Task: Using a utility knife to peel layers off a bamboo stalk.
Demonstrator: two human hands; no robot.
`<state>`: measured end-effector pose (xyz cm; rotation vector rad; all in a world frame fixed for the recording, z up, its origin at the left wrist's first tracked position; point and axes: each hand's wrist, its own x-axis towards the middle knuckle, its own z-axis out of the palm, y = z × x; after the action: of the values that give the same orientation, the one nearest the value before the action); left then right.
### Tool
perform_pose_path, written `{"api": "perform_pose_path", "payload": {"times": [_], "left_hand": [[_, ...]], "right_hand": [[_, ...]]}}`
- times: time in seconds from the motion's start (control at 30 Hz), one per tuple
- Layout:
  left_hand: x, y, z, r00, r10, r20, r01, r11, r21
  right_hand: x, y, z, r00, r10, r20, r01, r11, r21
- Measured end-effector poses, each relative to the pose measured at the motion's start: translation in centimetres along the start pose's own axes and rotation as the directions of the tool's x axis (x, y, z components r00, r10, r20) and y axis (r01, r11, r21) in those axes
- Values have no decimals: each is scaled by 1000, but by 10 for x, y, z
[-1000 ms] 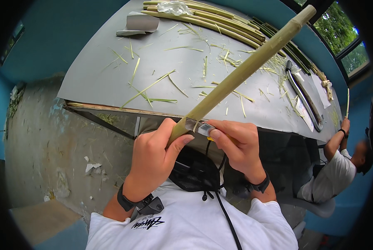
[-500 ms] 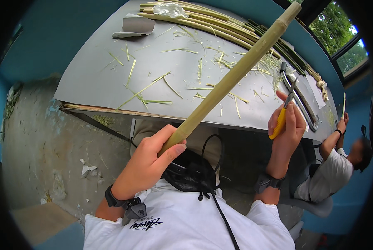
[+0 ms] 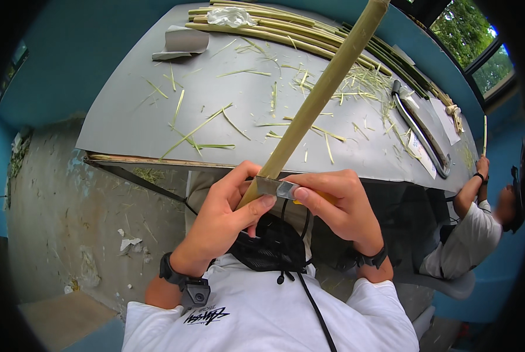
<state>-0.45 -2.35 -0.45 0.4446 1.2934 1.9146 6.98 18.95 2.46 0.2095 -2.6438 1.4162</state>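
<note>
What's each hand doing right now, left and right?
Left hand: closed around the lower end of the bamboo stalk.
Right hand: closed on a yellow-handled knife, blade against the stalk.

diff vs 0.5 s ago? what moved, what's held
The right hand, with its yellow-handled knife, came back from out over the table to the near end of the bamboo stalk; the blade now lies against it beside the left thumb. The left hand stayed gripping the stalk. The shavings on the grey table are unchanged.

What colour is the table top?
Grey, littered with green shavings; the table top shows clearly in the head view.
</note>
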Motion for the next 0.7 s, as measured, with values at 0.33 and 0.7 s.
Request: {"api": "perform_pose_path", "payload": {"times": [0.33, 0.7], "left_hand": [[1, -14, 2, 971, 234, -47, -217, 947, 239], [0, -11, -4, 950, 296, -100, -200, 822, 533]], "right_hand": [[5, -1, 3, 999, -33, 22, 33, 999, -6], [8, -2, 9, 996, -86, 28, 87, 996, -28]]}}
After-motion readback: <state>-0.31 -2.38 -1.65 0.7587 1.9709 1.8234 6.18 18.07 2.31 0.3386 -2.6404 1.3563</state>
